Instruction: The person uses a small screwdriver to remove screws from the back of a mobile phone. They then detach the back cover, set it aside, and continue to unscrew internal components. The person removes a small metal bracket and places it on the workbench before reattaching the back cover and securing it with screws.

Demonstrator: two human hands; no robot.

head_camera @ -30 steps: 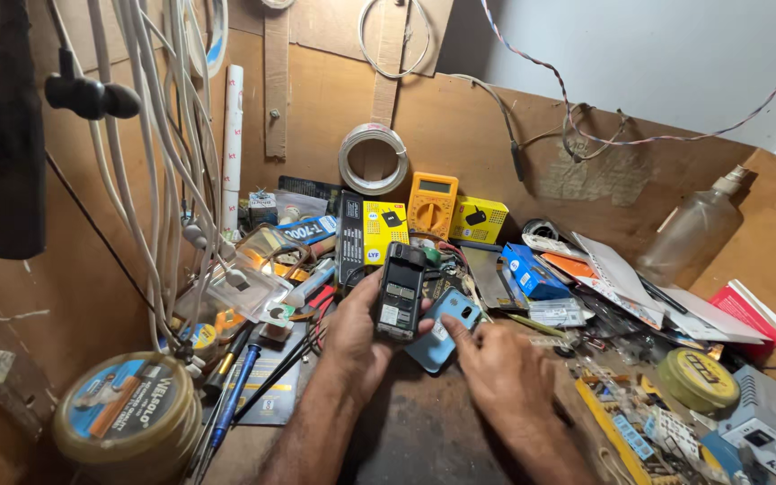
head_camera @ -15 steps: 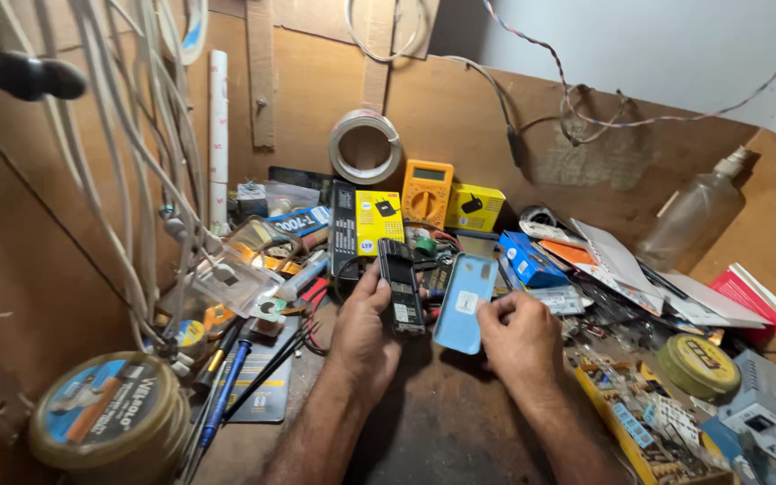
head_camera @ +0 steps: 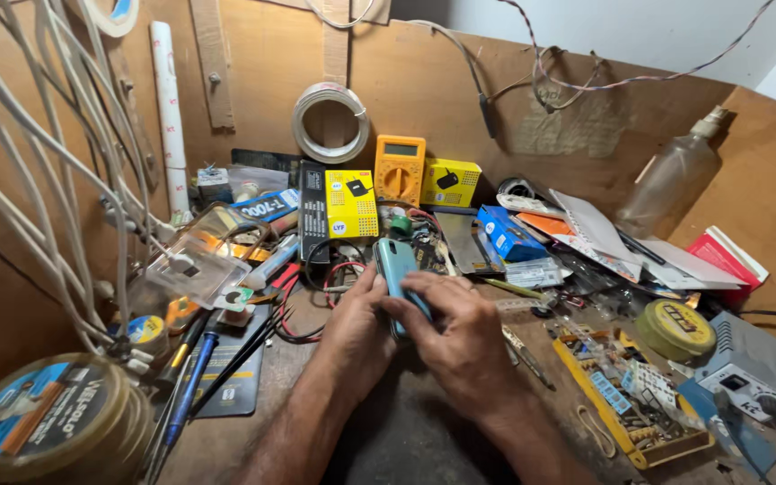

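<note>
A phone in a light blue case stands on edge at the middle of the wooden workbench, held between both hands. My left hand grips it from the left with the thumb against its side. My right hand wraps over its lower part from the right, fingers curled across the blue back. The phone's screen side is hidden from view.
Behind the hands lie a yellow multimeter, yellow boxes, a blue box and papers. White cables hang at the left above a solder tin. A yellow parts tray, a round tin and a grey unit sit at the right.
Earlier the dark phone and the blue case were held apart, one in each hand. Now both hands are together on the phone with the blue case around it.
</note>
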